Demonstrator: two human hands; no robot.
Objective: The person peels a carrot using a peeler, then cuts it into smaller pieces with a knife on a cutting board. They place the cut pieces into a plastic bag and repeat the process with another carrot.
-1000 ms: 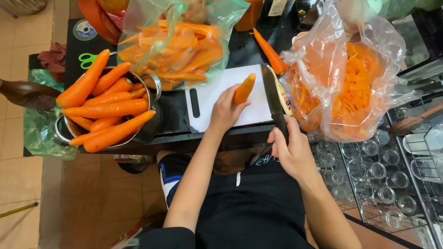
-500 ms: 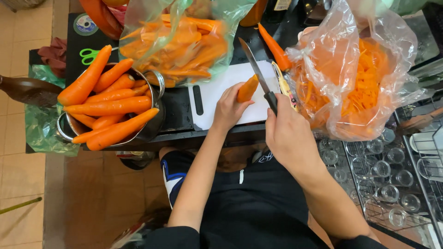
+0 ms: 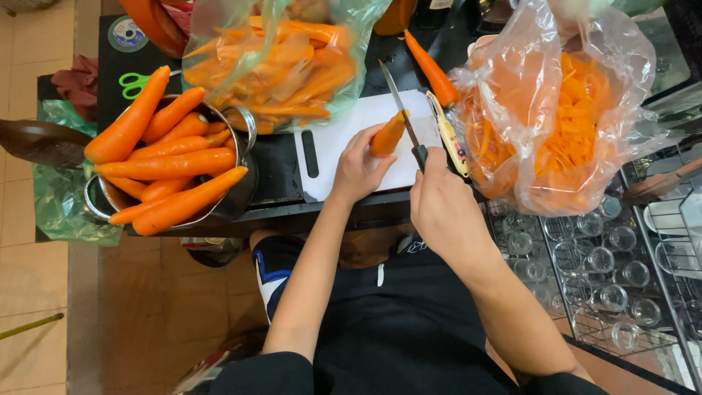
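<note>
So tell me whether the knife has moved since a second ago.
Yes. The knife has swung left across the white cutting board, from its right edge to beside the carrot piece.

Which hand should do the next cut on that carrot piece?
The right hand, most likely. It already grips the knife, whose blade lies right beside the carrot piece. The left hand is busy pinning that piece on the white cutting board.
</note>
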